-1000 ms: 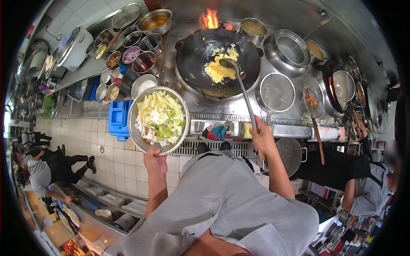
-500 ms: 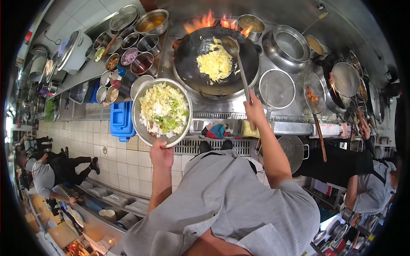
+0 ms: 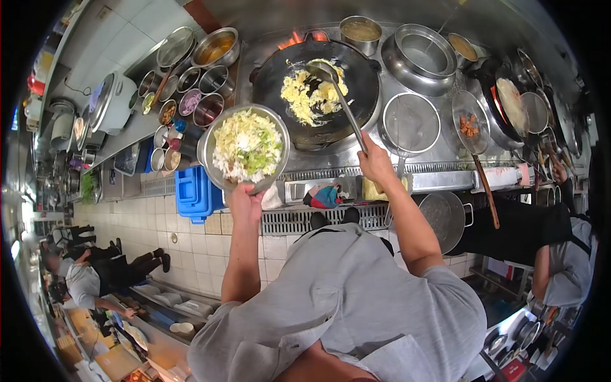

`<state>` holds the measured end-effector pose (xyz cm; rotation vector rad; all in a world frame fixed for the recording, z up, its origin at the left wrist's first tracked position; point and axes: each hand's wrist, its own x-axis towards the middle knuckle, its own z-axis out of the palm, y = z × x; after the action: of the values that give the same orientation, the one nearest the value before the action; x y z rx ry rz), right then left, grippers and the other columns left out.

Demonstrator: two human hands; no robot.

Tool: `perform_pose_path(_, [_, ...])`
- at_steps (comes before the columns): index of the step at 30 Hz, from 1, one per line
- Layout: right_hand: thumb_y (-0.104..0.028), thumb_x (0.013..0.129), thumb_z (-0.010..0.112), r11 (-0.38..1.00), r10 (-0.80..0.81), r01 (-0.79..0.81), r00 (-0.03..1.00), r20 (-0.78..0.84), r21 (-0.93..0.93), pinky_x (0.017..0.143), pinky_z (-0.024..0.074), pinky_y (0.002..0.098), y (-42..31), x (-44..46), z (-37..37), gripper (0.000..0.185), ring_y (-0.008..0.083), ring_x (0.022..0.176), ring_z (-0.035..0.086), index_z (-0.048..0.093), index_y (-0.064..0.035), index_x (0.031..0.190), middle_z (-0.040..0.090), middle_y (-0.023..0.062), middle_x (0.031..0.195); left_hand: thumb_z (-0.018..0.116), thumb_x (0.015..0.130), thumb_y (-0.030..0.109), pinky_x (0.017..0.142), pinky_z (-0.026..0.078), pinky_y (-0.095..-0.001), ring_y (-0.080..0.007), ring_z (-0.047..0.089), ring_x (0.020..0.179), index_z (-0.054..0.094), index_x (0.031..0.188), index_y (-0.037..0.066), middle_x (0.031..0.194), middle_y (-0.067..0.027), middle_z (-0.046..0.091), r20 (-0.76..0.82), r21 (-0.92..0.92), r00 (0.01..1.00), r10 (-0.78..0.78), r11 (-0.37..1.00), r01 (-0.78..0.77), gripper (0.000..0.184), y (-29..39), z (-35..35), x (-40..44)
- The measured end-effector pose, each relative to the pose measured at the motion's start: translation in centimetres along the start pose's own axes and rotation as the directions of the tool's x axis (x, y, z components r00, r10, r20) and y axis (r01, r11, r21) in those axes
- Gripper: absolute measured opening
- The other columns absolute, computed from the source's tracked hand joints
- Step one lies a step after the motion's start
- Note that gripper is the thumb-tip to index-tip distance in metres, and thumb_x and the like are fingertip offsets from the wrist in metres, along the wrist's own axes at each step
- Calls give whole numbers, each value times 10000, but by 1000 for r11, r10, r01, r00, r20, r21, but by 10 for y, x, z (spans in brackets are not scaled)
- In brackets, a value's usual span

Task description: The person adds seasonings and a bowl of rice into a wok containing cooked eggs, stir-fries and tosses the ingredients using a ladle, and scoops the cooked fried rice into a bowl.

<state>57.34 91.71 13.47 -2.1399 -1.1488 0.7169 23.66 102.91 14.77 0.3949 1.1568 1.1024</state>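
My left hand (image 3: 244, 198) grips the near rim of a metal bowl (image 3: 207, 155) filled with white rice, shredded pale cabbage and chopped green leaves (image 3: 249, 143). The bowl is held at the near left of a large black wok (image 3: 270, 95). My right hand (image 3: 377, 162) is closed round the handle of a long metal ladle (image 3: 347, 108). The ladle's head is inside the wok, on pieces of yellow scrambled egg (image 3: 310, 102). Egg lies spread over the middle of the wok, with dark metal showing between the pieces.
Flames (image 3: 294, 39) rise behind the wok. Left stand several metal cups and a pot of orange liquid (image 3: 216, 49); a blue bin (image 3: 194, 194) is below. Right are a round strainer (image 3: 411, 123), a big pot (image 3: 420, 60) and a long-handled skimmer (image 3: 471, 124). A co-worker (image 3: 560, 261) stands at far right.
The ladle has moved from the egg's right side onto it, and the egg is now broken up and spread out. The flames are smaller. The bowl has risen slightly in view.
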Motion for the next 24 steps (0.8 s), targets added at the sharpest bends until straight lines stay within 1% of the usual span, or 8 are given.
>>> perform_pose_path(3, [-145,901,599,996,46,-51,996,73,78,884,502,463,7,-42,-20,600,442,968,660,442,-60,1474,682,282,977,475,789,-46,911,536,-648,-445,599,1096,492,1156,-92,1234,-239,527,73,85,996,56,994,-62,369,3,26,36])
perform_pose_path(5, [-154,908,603,977,92,-117,985,146,179,879,504,453,11,-67,-33,604,421,961,675,439,-82,1484,681,284,975,448,787,-78,890,558,-634,-443,575,1150,277,1384,33,1356,-234,441,171,173,983,67,980,-97,631,10,50,63])
perform_pose_path(8, [-145,922,629,971,46,-60,997,62,230,682,462,317,39,-82,-21,637,174,660,497,408,-105,1518,578,128,750,423,809,-86,837,589,-609,-434,564,1189,110,1531,201,1454,-214,382,359,326,924,134,909,-259,837,11,96,91])
perform_pose_path(10, [-130,926,626,958,130,-143,989,71,247,676,456,308,25,-89,-29,628,160,668,496,411,-102,1516,582,109,763,445,831,-50,771,617,-541,-404,572,1194,21,1572,244,1436,-238,389,323,521,932,168,790,-323,903,12,139,90])
perform_pose_path(12, [-126,934,621,954,155,-159,987,34,253,644,441,298,28,-87,-29,614,141,655,478,418,-104,1513,569,70,751,480,842,-32,905,546,-507,-447,592,1148,65,1592,261,1450,-305,359,396,750,862,317,429,-503,906,2,160,120])
perform_pose_path(16, [-127,933,622,913,129,-107,991,-31,393,638,441,308,36,-81,-21,591,151,651,484,440,-89,1494,579,102,752,537,842,-20,1000,462,-483,-517,585,1117,116,1599,291,1481,-370,288,618,763,651,440,-138,-631,920,-19,195,148])
perform_pose_path(19, [-127,932,625,918,89,-48,992,-86,394,641,444,307,25,-84,-30,580,148,655,486,453,-82,1484,583,113,755,544,840,-35,987,477,-486,-529,573,1139,141,1592,336,1494,-364,268,620,784,714,326,-247,-569,930,-17,233,124])
perform_pose_path(24, [-138,930,629,923,96,-47,989,-109,382,607,438,327,31,-91,-31,595,163,600,469,446,-128,1496,535,111,673,541,831,-55,939,508,-515,-516,621,1069,172,1579,386,1493,-338,283,713,700,603,358,-414,-581,943,-17,250,133])
